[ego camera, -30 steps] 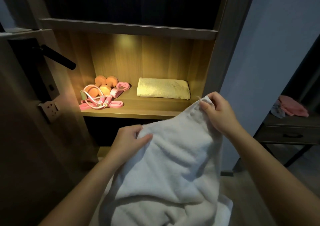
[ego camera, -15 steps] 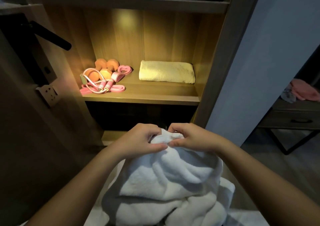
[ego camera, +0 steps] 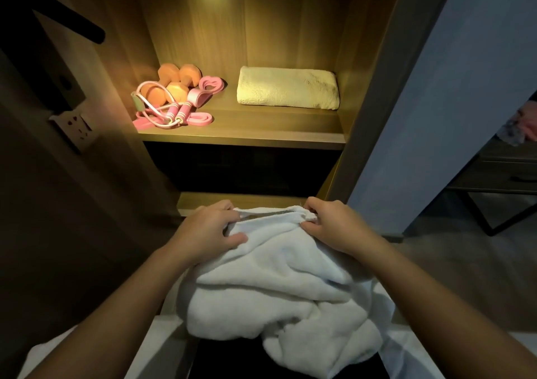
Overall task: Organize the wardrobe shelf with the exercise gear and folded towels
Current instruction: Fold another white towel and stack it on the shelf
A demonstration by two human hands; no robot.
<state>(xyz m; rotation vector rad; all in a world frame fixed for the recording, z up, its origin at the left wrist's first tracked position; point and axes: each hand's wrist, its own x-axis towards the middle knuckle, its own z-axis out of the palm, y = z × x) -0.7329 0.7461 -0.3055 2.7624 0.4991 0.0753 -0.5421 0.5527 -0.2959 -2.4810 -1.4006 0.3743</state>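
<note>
Since half a second ago the two hands have drawn apart along the top edge of the white towel (ego camera: 279,285). In the lower centre of the frame, the left hand (ego camera: 212,230) and right hand (ego camera: 331,227) each pinch that edge, and the towel is bunched below them. The lit shelf (ego camera: 241,134) at upper centre holds orange dumbbells (ego camera: 174,87) and a pink skipping rope (ego camera: 174,114) on its left and a folded yellow towel (ego camera: 287,87) on its right.

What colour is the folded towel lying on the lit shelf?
Pale yellow. The folded towel shows best in the head view, at the right side of the lit shelf.
</note>
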